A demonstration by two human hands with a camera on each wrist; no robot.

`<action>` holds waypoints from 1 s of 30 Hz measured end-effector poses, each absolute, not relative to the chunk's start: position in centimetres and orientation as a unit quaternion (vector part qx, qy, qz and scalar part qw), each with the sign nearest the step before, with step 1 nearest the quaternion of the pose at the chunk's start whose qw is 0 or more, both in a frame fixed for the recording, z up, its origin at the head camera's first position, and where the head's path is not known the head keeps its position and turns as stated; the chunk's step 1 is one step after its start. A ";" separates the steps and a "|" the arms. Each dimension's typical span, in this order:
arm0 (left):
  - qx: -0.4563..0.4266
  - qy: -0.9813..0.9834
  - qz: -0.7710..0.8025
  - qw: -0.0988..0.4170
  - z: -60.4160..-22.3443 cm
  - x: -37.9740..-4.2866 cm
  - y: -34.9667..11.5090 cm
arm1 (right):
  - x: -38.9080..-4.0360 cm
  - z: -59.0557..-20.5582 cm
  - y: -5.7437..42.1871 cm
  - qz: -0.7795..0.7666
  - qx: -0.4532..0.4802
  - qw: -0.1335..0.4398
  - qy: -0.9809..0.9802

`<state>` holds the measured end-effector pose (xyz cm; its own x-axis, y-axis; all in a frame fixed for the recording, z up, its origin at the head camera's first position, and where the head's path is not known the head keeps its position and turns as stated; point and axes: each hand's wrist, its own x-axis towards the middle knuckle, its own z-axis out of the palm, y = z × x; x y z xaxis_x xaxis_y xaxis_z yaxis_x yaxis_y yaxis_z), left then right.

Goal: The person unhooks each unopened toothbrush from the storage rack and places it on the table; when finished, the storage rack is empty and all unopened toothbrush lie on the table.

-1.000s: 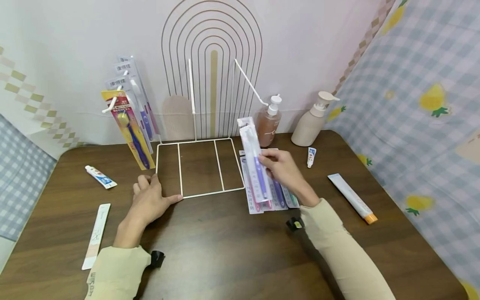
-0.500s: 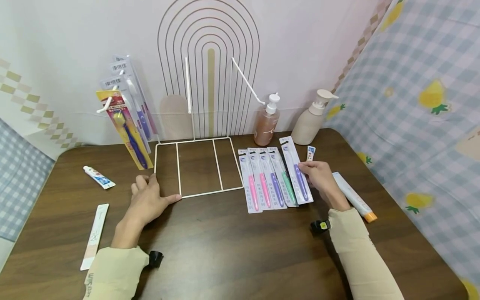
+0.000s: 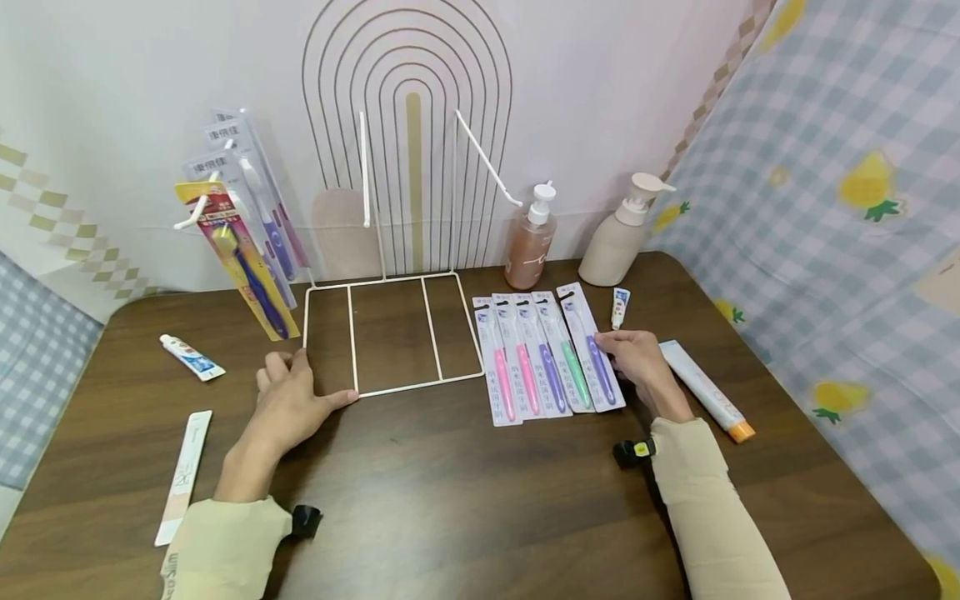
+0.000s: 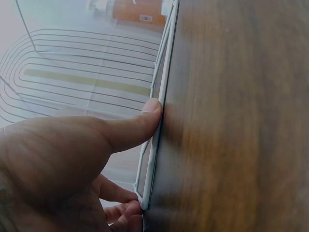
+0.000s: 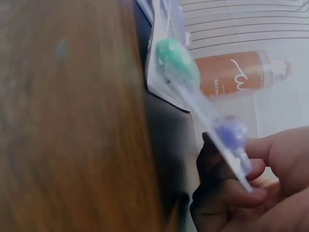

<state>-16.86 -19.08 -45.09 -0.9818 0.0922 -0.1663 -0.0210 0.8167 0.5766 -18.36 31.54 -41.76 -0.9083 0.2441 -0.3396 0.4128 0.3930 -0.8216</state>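
My left hand (image 3: 288, 400) steadies the front left corner of a white wire rack (image 3: 405, 387). In the left wrist view the thumb (image 4: 153, 106) lies on the front bar and the curled fingers (image 4: 126, 212) are at the corner. My right hand (image 3: 636, 358) pinches the right edge of a packaged purple toothbrush (image 3: 592, 350). From the right wrist, that pack (image 5: 219, 130) is tilted, its right edge between thumb and fingers. Left of it lies a row of packaged toothbrushes: a green one (image 3: 572, 358), a purple one (image 3: 551, 367) and pink ones (image 3: 504, 375).
More toothbrush packs (image 3: 243, 267) hang on the rack's left hook. Behind the row stand a pump bottle of brownish liquid (image 3: 527, 246) and a beige pump bottle (image 3: 611, 250). Small toothpaste tubes (image 3: 192, 358), a larger tube (image 3: 705, 387) and a slim white packet (image 3: 183, 479) lie around.
My right hand has moved right and down with a purple toothbrush pack, which is now beside the row at its right end. The left hand stays at the rack's corner.
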 end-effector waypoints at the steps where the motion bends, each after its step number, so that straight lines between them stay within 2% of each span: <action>1: 0.018 0.948 0.302 0.098 -44.9 -16.8 -19.1 | -18.4 -41.8 31.6 -0.512 0.198 0.083 0.832; 15: 0.005 0.945 0.299 0.134 -42.5 -15.8 -18.7 | -18.6 -41.7 31.0 -0.490 0.188 0.082 0.847; 30: 0.008 0.949 0.287 0.133 -42.4 -15.8 -18.0 | -18.6 -42.3 30.9 -0.464 0.188 0.042 0.864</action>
